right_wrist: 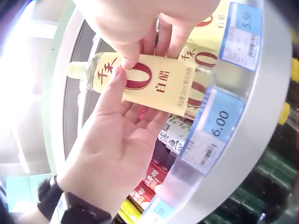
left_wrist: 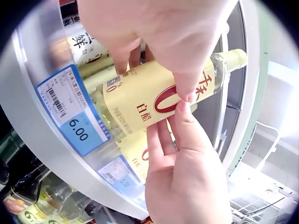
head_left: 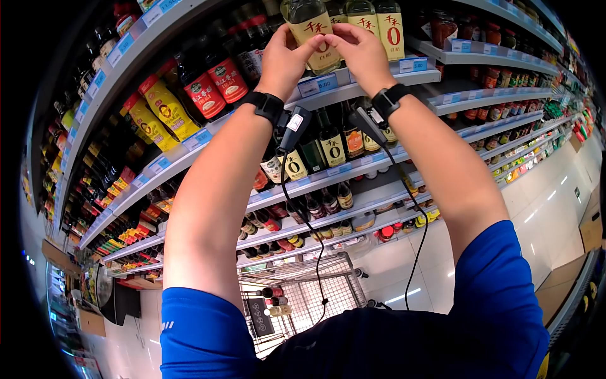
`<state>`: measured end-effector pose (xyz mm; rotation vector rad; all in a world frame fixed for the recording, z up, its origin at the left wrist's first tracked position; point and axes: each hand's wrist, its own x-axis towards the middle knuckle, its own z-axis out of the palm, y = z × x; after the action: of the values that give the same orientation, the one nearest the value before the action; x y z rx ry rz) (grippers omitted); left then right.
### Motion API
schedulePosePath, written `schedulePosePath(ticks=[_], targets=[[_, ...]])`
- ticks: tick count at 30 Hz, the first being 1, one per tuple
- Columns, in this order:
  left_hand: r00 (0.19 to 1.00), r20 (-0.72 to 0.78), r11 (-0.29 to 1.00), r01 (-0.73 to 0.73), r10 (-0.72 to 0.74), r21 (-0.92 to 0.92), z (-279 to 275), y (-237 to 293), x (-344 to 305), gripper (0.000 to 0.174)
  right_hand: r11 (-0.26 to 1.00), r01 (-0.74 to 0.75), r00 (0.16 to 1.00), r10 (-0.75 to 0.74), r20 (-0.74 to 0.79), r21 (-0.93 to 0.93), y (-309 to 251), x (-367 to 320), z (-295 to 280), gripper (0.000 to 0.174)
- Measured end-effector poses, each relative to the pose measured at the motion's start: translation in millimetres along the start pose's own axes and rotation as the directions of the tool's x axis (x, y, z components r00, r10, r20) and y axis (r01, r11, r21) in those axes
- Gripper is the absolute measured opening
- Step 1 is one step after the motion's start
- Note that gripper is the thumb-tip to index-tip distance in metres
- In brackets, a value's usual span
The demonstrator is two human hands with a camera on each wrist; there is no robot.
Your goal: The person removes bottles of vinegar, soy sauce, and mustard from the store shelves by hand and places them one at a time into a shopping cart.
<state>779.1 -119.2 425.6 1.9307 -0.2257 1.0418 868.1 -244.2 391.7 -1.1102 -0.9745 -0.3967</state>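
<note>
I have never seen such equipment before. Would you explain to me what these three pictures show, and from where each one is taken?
There is no robot here, only a person's left hand and right hand. The wide picture comes from a camera on the head. The two others come from small cameras, the left one and the right one, worn on the wrists. Both hands hold one clear bottle, thumbs on its pale label, other fingers around behind. Similar bottles stand on the shop shelf. Below is a wire cart with a few items in it.
</note>
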Motion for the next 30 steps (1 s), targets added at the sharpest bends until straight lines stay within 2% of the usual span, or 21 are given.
schedulePosePath(ticks=[1,3,4,5,7,9,12,13,14,15,16,17,18,19,21,23,24,27,28,29,30], targets=[[1.0,-0.002,1.0,0.002,-0.002,0.002,-2,7,-5,0.04,0.994,0.015,0.999,-0.019,0.039,0.108,-8,-2,0,0.03],[0.993,-0.003,0.993,-0.118,0.118,-0.031,-9,25,-17,0.041,0.989,0.048,0.996,-0.059,0.073,0.143,-24,-7,2,0.031],[0.992,-0.02,0.991,-0.121,0.122,0.048,-16,30,-21,0.05,0.979,0.064,0.993,-0.081,0.082,0.191,-31,-12,3,0.033],[0.984,-0.015,0.982,-0.176,0.178,0.07,-22,34,-30,0.042,0.968,0.078,0.99,-0.103,0.094,0.239,-39,-17,5,0.035],[0.988,0.004,0.987,-0.152,0.152,-0.053,-31,60,-58,0.042,0.967,0.065,0.979,-0.109,0.171,0.245,-60,-33,10,0.039],[0.996,0.017,0.988,-0.083,0.086,-0.131,-49,61,-82,0.041,0.934,-0.187,0.952,0.096,0.29,0.303,-80,-54,21,0.041],[0.999,-0.014,0.989,-0.036,0.035,-0.144,-71,67,-127,0.04,0.916,-0.226,0.928,0.099,0.359,0.331,-94,-90,47,0.041],[0.998,-0.057,0.999,0.027,-0.029,-0.04,-85,62,-147,0.041,0.9,-0.262,0.908,0.107,0.406,0.348,-95,-102,57,0.042],[0.997,-0.05,0.994,0.061,-0.066,-0.094,-97,57,-166,0.042,0.931,-0.219,0.898,0.075,0.434,0.291,-87,-116,66,0.044],[0.993,-0.048,0.984,0.095,-0.103,-0.149,-108,54,-185,0.042,0.889,-0.303,0.878,0.12,0.464,0.343,-103,-133,80,0.044],[0.986,-0.055,0.976,0.148,-0.158,-0.161,-120,55,-205,0.054,0.878,-0.327,0.868,0.135,0.477,0.348,-93,-149,93,0.043],[0.975,-0.046,0.969,0.207,-0.215,-0.137,-134,50,-226,0.055,0.866,-0.36,0.856,0.157,0.493,0.348,-82,-169,102,0.043],[0.969,-0.057,0.962,0.228,-0.239,-0.153,-143,47,-251,0.056,0.894,-0.318,0.848,0.119,0.517,0.315,-78,-187,114,0.048],[0.966,-0.063,0.957,0.238,-0.251,-0.163,-153,42,-273,0.056,0.83,-0.398,0.805,0.11,0.583,0.392,-75,-208,129,0.052],[0.94,-0.123,0.947,0.322,-0.319,0.008,-173,31,-324,0.061,0.79,-0.519,0.721,0.198,0.664,0.327,-72,-252,151,0.054],[0.861,-0.135,0.866,0.463,-0.49,-0.187,-187,23,-381,0.062,0.673,-0.674,0.591,0.243,0.77,0.305,-68,-298,172,0.055],[0.851,-0.198,0.874,0.465,-0.486,-0.142,-192,15,-412,0.064,0.635,-0.723,0.534,0.266,0.803,0.271,-65,-325,182,0.055],[0.712,-0.282,0.761,0.636,-0.643,-0.13,-205,6,-496,0.067,0.591,-0.794,0.368,0.283,0.886,0.141,-50,-404,208,0.056],[0.594,-0.283,0.647,0.747,-0.753,-0.153,-210,6,-522,0.067,0.542,-0.831,0.318,0.277,0.907,0.126,-39,-436,217,0.057],[0.638,-0.323,0.695,0.713,-0.699,-0.095,-213,-3,-552,0.064,0.49,-0.865,0.269,0.272,0.924,0.108,-31,-465,224,0.057],[0.601,-0.339,0.667,0.735,-0.724,-0.121,-212,-10,-581,0.064,0.499,-0.866,0.187,0.29,0.939,0.018,-31,-484,229,0.057]])
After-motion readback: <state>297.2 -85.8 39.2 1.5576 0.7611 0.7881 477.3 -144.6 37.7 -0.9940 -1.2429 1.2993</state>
